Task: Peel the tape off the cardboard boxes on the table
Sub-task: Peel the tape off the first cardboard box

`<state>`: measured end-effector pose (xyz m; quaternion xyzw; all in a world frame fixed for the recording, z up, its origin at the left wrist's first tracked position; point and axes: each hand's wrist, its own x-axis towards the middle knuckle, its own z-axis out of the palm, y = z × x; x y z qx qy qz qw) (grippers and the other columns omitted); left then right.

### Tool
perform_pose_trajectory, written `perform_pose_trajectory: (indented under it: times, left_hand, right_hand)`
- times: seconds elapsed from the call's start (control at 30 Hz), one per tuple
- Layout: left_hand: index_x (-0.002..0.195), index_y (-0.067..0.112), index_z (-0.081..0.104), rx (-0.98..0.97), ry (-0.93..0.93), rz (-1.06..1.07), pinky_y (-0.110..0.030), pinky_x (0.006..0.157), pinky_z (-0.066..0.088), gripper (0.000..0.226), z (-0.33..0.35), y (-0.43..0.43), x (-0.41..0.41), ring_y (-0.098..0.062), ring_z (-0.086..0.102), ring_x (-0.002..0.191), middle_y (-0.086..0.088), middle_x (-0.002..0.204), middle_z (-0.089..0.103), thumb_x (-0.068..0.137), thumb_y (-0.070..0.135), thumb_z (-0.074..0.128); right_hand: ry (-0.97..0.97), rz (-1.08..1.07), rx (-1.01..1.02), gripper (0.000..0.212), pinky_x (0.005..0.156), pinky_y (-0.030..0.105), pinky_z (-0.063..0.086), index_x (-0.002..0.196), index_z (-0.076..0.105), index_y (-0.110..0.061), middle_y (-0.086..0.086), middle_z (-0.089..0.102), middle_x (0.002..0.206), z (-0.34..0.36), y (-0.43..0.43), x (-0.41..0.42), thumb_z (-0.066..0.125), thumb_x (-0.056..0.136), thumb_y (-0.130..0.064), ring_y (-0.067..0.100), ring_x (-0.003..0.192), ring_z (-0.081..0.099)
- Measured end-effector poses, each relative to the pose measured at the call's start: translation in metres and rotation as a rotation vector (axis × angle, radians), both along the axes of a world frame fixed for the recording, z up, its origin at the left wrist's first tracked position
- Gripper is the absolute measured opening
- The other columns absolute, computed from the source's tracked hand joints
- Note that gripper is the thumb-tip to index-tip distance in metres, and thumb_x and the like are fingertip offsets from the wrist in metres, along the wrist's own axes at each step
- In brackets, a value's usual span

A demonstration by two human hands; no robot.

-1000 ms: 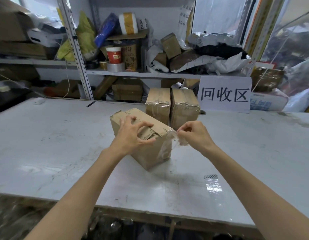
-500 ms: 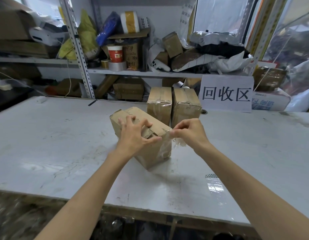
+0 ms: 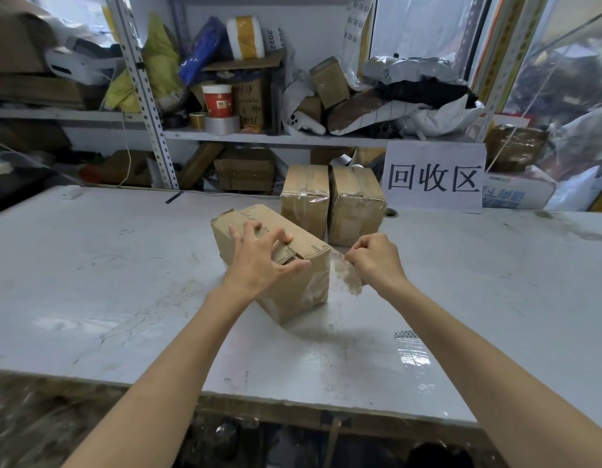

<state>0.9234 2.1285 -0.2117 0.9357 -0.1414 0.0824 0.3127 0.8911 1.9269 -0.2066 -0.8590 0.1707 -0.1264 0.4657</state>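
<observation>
**Tape strip stretched off the right end of the near box**

The near box (image 3: 292, 292) lies on the table (image 3: 90, 265) straight ahead of the person, its long axis running diagonally from far-left to near-right. The left hand (image 3: 262, 261) is splayed on its top, fingertips pressing down and thumb along the near upper edge, pinning it without wrapping around it. The right hand (image 3: 377, 261), just beside the box's right end, has its fingers clenched in a pinch on a clear tape strip (image 3: 346, 276). The strip spans from the box's top right corner to those fingers, so the right hand is the nearer one. The pull probably has to go rightward and away from that end.

2 boxes (image 3: 330, 201) stand just behind, touching side by side, with glossy tape on them.

A white sign (image 3: 434, 179) reads "回收区". A red cup (image 3: 217, 101) on the shelf shows a "W" mark, and "2022" is legible above it.
</observation>
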Motion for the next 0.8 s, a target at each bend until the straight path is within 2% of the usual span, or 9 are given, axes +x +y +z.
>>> perform_pose_trajectory:
  times: [0.1, 0.23, 0.3, 0.4, 0.47, 0.57, 0.67, 0.73, 0.8]
  left_hand:
    - [0.12, 0.03, 0.061, -0.011, -0.005, 0.001, -0.064, 0.117, 0.011, 0.057, -0.001, 0.002, -0.001, -0.031, 0.002, 0.146, -0.013, 0.147, 0.028, 0.073, 0.059, 0.075]
    - [0.121, 0.032, 0.061, 0.005, -0.026, 0.005, -0.063, 0.115, 0.018, 0.058, -0.003, 0.001, 0.001, -0.03, 0.008, 0.144, -0.013, 0.145, 0.03, 0.073, 0.063, 0.073]
    - [0.121, 0.034, 0.06, 0.021, -0.028, 0.004, -0.063, 0.115, 0.02, 0.058, -0.004, 0.001, 0.002, -0.03, 0.011, 0.144, -0.012, 0.145, 0.031, 0.073, 0.065, 0.072]
    - [0.121, 0.034, 0.059, 0.025, -0.026, 0.0, -0.063, 0.114, 0.022, 0.058, -0.005, 0.001, 0.002, -0.034, 0.009, 0.144, -0.012, 0.146, 0.03, 0.074, 0.065, 0.071]
    - [0.123, 0.034, 0.059, 0.03, -0.022, 0.0, -0.064, 0.113, 0.023, 0.058, -0.005, 0.001, 0.002, -0.036, 0.007, 0.145, -0.011, 0.148, 0.03, 0.075, 0.065, 0.07]
    - [0.124, 0.032, 0.058, 0.048, -0.037, -0.01, -0.064, 0.114, 0.02, 0.057, -0.005, 0.002, 0.001, -0.033, 0.009, 0.145, -0.014, 0.148, 0.031, 0.078, 0.063, 0.068]
    - [0.123, 0.029, 0.059, 0.028, -0.063, -0.028, -0.062, 0.116, 0.018, 0.056, -0.005, 0.004, -0.002, -0.03, 0.012, 0.145, -0.016, 0.146, 0.033, 0.079, 0.061, 0.069]
    - [0.125, 0.029, 0.059, 0.028, -0.062, -0.026, -0.061, 0.116, 0.017, 0.057, -0.004, 0.004, -0.003, -0.029, 0.012, 0.145, -0.015, 0.147, 0.033, 0.079, 0.061, 0.069]
    - [0.128, 0.03, 0.057, 0.026, -0.043, -0.026, -0.061, 0.117, 0.018, 0.059, -0.004, 0.004, -0.003, -0.031, 0.01, 0.146, -0.014, 0.148, 0.033, 0.079, 0.061, 0.069]
  right_hand:
    - [0.011, -0.006, -0.022, 0.011, 0.065, 0.049, 0.059, 0.071, 0.066, 0.005, 0.013, 0.065, 0.072, -0.003, 0.001, -0.002, 0.065, 0.074, -0.006, 0.028, 0.07, 0.064]
    - [0.011, -0.01, -0.011, 0.017, 0.066, 0.05, 0.058, 0.066, 0.061, 0.005, 0.016, 0.066, 0.072, -0.006, 0.001, -0.006, 0.065, 0.075, -0.009, 0.029, 0.072, 0.065]
    - [0.007, -0.005, -0.009, 0.016, 0.066, 0.051, 0.058, 0.064, 0.058, 0.001, 0.015, 0.063, 0.07, -0.009, 0.001, -0.007, 0.063, 0.076, -0.01, 0.03, 0.075, 0.065]
    - [0.042, 0.004, -0.007, 0.015, 0.066, 0.053, 0.058, 0.072, 0.061, 0.008, 0.014, 0.061, 0.072, -0.013, -0.001, -0.005, 0.062, 0.075, -0.007, 0.033, 0.078, 0.064]
    - [0.052, -0.003, -0.001, 0.012, 0.065, 0.052, 0.058, 0.07, 0.06, 0.007, 0.012, 0.058, 0.069, -0.015, -0.002, -0.003, 0.061, 0.073, -0.004, 0.033, 0.074, 0.063]
    - [0.06, 0.001, -0.059, 0.009, 0.063, 0.044, 0.056, 0.063, 0.053, -0.004, 0.01, 0.054, 0.065, -0.019, -0.002, -0.001, 0.058, 0.071, -0.002, 0.026, 0.066, 0.056]
    - [0.095, -0.003, -0.074, 0.008, 0.057, 0.034, 0.048, 0.065, 0.053, -0.005, 0.01, 0.056, 0.067, -0.034, -0.001, -0.003, 0.058, 0.071, -0.004, 0.027, 0.068, 0.057]
    - [0.102, -0.022, -0.05, 0.007, 0.054, 0.029, 0.044, 0.065, 0.055, -0.004, 0.009, 0.058, 0.066, -0.039, -0.001, -0.003, 0.061, 0.07, -0.005, 0.025, 0.067, 0.059]
    - [0.092, -0.042, 0.056, 0.004, 0.05, 0.027, 0.048, 0.076, 0.061, -0.002, 0.007, 0.062, 0.069, -0.037, -0.004, -0.004, 0.063, 0.072, -0.002, 0.02, 0.062, 0.063]
